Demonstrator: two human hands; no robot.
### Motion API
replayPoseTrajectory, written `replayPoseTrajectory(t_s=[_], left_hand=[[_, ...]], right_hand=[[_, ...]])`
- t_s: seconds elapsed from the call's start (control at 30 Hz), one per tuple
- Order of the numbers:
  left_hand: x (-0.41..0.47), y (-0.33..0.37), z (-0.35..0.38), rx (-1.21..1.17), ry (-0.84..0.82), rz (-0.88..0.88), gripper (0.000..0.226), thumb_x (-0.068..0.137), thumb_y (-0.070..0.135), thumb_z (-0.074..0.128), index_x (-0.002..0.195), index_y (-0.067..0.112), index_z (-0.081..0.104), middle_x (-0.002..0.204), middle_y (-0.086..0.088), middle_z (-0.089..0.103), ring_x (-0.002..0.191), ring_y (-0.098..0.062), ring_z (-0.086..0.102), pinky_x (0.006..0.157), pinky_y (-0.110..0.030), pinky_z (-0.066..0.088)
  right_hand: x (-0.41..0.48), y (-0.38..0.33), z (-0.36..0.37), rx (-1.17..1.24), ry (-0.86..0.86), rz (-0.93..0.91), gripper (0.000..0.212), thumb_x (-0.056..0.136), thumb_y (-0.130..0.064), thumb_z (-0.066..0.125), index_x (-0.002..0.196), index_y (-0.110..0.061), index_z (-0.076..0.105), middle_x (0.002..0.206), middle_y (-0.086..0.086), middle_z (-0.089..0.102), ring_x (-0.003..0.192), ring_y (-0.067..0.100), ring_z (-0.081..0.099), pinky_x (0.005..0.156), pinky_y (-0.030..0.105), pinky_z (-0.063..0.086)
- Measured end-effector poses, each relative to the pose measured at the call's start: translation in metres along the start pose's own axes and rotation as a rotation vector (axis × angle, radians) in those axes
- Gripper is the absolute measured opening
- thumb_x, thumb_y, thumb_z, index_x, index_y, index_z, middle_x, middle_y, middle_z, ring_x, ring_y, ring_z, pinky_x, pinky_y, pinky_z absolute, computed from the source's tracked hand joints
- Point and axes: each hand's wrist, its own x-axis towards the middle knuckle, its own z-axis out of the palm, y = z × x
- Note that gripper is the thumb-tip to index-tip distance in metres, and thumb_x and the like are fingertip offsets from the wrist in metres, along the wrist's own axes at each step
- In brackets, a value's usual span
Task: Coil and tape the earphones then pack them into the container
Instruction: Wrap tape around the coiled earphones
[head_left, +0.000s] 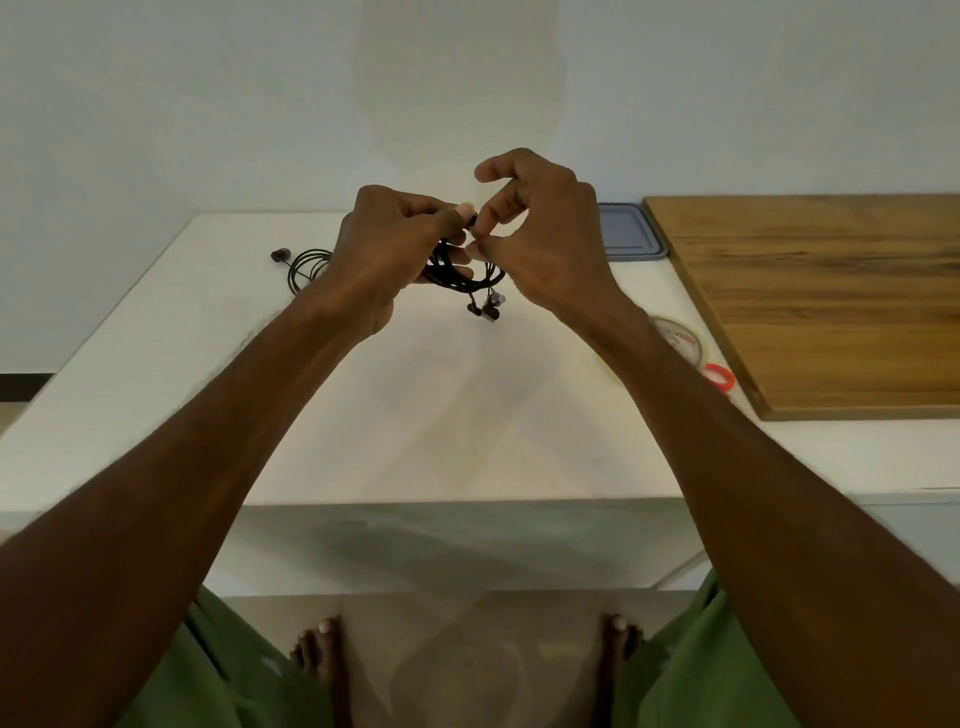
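My left hand (387, 254) grips a coil of black earphones (470, 278) above the white table (441, 405), with the earbuds and plug dangling below the coil. My right hand (540, 236) pinches the same coil at its top with thumb and forefinger, the other fingers curled above. A second black earphone set (304, 262) lies coiled on the table to the left, partly hidden behind my left wrist. A clear tape roll (680, 340) lies on the table right of my right forearm. The grey-lidded container (631, 231) sits at the back, behind my right hand.
A wooden board (815, 296) covers the table's right side. A small red ring (719, 376) lies beside the tape roll by the board's edge. A white wall stands behind the table. My bare feet are on the floor under the table's front edge.
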Motion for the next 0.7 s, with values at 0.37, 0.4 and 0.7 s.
replayPoseTrajectory(t_s=[0.37, 0.4, 0.7], left_hand=[[-0.004, 0.003, 0.001, -0.012, -0.034, -0.011, 0.024, 0.092, 0.025, 0.068, 0.104, 0.004, 0.074, 0.097, -0.015, 0.073, 0.085, -0.023, 0.075, 0.076, -0.044, 0.062], [-0.005, 0.003, 0.000, -0.024, -0.031, -0.014, 0.024, 0.092, 0.024, 0.068, 0.103, 0.004, 0.074, 0.097, -0.017, 0.073, 0.084, -0.025, 0.075, 0.075, -0.044, 0.062], [-0.009, 0.010, -0.002, -0.084, -0.028, -0.125, 0.021, 0.091, 0.021, 0.069, 0.098, 0.002, 0.071, 0.091, -0.012, 0.076, 0.077, -0.023, 0.076, 0.076, -0.039, 0.063]], right_hand=[[-0.007, -0.004, 0.016, -0.031, 0.133, -0.170, 0.056, 0.081, 0.002, 0.066, 0.134, -0.003, 0.048, 0.085, 0.004, 0.058, 0.076, 0.012, 0.055, 0.075, 0.029, 0.053], [-0.008, -0.005, 0.017, -0.029, 0.136, -0.183, 0.057, 0.081, 0.001, 0.066, 0.135, -0.002, 0.048, 0.087, 0.007, 0.059, 0.077, 0.011, 0.054, 0.076, 0.030, 0.053], [-0.018, -0.011, 0.018, -0.083, 0.150, -0.295, 0.063, 0.082, 0.003, 0.066, 0.140, 0.006, 0.042, 0.103, 0.023, 0.063, 0.083, 0.027, 0.062, 0.079, 0.039, 0.058]])
